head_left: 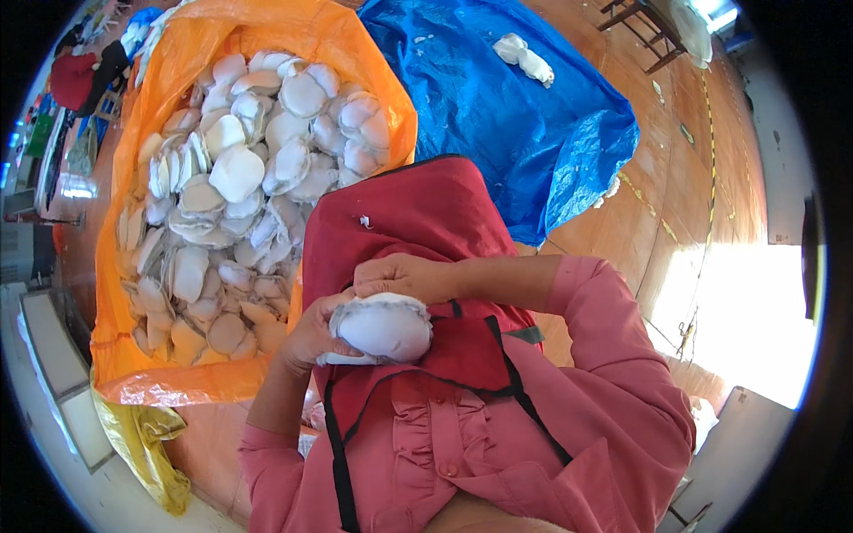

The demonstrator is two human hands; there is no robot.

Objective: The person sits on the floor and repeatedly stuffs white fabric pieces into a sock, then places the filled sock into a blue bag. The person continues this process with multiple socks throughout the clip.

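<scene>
Reddish floor [680, 173]: orange sack [178, 391] of white pieces [238, 173] lay far left; blue sheet [462, 107], far right. White pad [386, 330], near centre: left hand [311, 333], grip closed on it; right hand [409, 277], curled at its far edge, pinch unclear to me. Light, even support, I judged, suited it.

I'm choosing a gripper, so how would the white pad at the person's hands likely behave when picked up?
The white pad probably gives when squeezed: its rounded face looks like padded cloth. Its ragged rim may snag rather than slip.
</scene>
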